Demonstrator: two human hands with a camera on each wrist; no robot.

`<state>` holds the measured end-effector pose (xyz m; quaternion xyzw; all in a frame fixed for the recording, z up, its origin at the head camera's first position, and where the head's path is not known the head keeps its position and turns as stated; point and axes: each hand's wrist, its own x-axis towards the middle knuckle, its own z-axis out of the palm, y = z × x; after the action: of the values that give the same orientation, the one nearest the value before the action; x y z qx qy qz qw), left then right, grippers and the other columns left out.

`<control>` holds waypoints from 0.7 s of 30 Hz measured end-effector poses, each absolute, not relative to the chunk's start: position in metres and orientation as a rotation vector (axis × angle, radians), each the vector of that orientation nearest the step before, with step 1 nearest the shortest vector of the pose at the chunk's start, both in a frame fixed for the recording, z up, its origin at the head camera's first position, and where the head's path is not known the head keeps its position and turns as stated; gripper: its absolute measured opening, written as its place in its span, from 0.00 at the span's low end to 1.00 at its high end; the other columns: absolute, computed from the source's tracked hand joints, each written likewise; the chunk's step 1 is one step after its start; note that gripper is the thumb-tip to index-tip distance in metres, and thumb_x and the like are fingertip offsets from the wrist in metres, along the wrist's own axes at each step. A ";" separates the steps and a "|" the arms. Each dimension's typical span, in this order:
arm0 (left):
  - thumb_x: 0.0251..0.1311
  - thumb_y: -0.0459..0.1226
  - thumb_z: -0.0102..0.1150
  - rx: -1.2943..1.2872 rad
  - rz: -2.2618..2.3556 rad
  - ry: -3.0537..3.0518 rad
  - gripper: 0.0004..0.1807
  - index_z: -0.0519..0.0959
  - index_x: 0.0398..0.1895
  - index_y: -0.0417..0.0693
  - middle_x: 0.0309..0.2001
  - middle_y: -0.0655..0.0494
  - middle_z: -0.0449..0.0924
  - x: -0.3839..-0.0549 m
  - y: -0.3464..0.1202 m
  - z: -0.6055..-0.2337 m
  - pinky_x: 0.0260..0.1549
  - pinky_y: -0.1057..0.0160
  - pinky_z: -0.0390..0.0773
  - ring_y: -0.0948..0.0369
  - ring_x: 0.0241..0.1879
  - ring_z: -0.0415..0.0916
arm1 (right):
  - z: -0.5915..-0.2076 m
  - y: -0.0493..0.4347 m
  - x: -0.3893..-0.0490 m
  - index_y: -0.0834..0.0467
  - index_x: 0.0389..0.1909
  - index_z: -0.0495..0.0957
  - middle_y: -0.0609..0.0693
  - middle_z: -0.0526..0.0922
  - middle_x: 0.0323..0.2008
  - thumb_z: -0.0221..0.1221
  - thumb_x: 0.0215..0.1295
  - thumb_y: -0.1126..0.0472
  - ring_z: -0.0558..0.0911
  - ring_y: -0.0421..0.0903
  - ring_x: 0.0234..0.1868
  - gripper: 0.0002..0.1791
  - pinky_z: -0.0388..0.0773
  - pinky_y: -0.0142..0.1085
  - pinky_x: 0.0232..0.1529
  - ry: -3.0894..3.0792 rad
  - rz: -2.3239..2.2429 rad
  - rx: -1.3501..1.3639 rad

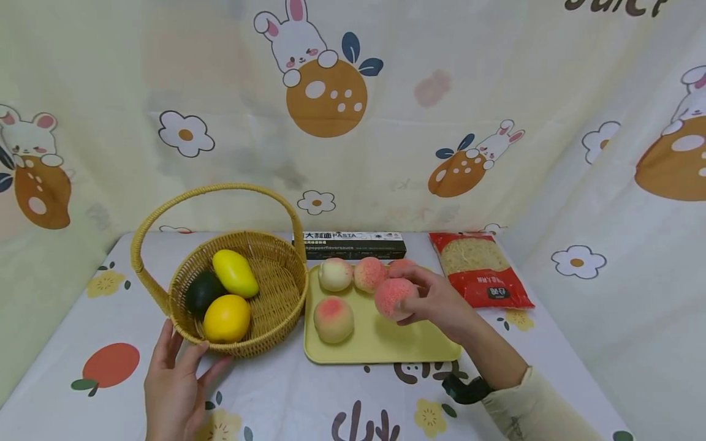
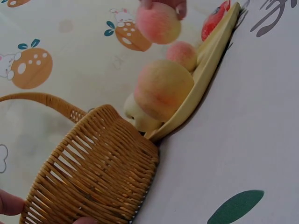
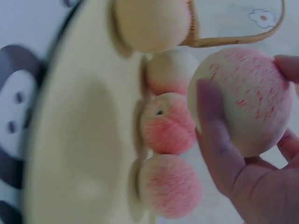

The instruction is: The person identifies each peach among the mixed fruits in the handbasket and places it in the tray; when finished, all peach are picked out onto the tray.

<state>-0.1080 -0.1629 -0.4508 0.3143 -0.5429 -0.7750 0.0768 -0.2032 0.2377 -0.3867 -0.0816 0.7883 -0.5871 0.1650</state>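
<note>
My right hand [image 1: 438,303] holds a pink peach [image 1: 393,299] above the yellow tray [image 1: 380,352], thumb and fingers around its sides. On the tray sit several other peaches: a large one [image 1: 333,320] at the front left, a pale one [image 1: 335,275] and a pink one [image 1: 370,275] behind, and another partly hidden by my hand. With spread fingers, my left hand [image 1: 175,386] touches the near left side of the wicker basket [image 1: 276,294]. Inside the basket lie a yellow mango [image 1: 235,274], a dark green avocado-like fruit [image 1: 203,294] and a round orange-yellow fruit [image 1: 227,318].
Behind the tray lies a black and white pasta box [image 1: 353,246]. A red bag of dry food [image 1: 480,269] lies at the back right. The basket's tall arched handle [image 1: 220,187] stands up, and its right side adjoins the tray. A patterned curtain [image 1: 386,165] hangs behind the table.
</note>
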 end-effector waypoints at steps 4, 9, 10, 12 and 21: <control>0.78 0.35 0.51 0.957 -2.317 -1.623 0.46 0.43 0.83 0.88 0.88 0.69 0.37 -0.108 -0.164 -0.450 0.51 0.49 0.88 0.50 0.80 0.58 | -0.402 0.234 -0.199 0.59 0.68 0.73 0.61 0.77 0.61 0.68 0.60 0.64 0.82 0.55 0.51 0.33 0.92 0.48 0.45 2.337 -1.565 -0.161; 0.77 0.34 0.52 0.965 -2.301 -1.622 0.46 0.43 0.83 0.88 0.88 0.68 0.37 -0.107 -0.163 -0.450 0.51 0.48 0.88 0.49 0.80 0.58 | -0.420 0.222 -0.197 0.59 0.68 0.74 0.59 0.80 0.59 0.69 0.58 0.64 0.83 0.52 0.48 0.34 0.92 0.47 0.43 2.364 -1.544 -0.099; 0.77 0.34 0.52 0.963 -2.301 -1.621 0.46 0.43 0.83 0.87 0.88 0.68 0.38 -0.107 -0.163 -0.450 0.51 0.48 0.88 0.49 0.81 0.58 | -0.423 0.220 -0.197 0.59 0.68 0.74 0.59 0.80 0.59 0.68 0.58 0.64 0.83 0.51 0.48 0.34 0.92 0.47 0.43 2.364 -1.548 -0.094; 0.77 0.34 0.52 0.957 -2.301 -1.620 0.46 0.43 0.83 0.87 0.88 0.68 0.38 -0.107 -0.163 -0.451 0.51 0.48 0.88 0.49 0.80 0.58 | -0.427 0.215 -0.196 0.60 0.68 0.73 0.60 0.80 0.59 0.67 0.57 0.65 0.83 0.51 0.48 0.35 0.92 0.48 0.42 2.356 -1.572 -0.079; 0.77 0.34 0.52 0.938 -2.315 -1.622 0.46 0.44 0.83 0.87 0.88 0.68 0.39 -0.108 -0.161 -0.451 0.51 0.47 0.88 0.49 0.80 0.58 | -0.433 0.209 -0.195 0.59 0.69 0.73 0.58 0.80 0.62 0.65 0.60 0.64 0.83 0.51 0.50 0.33 0.92 0.46 0.43 2.380 -1.595 -0.010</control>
<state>-0.1079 -0.1615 -0.4510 0.3139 -0.5428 -0.7747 0.0817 -0.1947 0.2091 -0.4333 -0.0034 0.8227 -0.5515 0.1379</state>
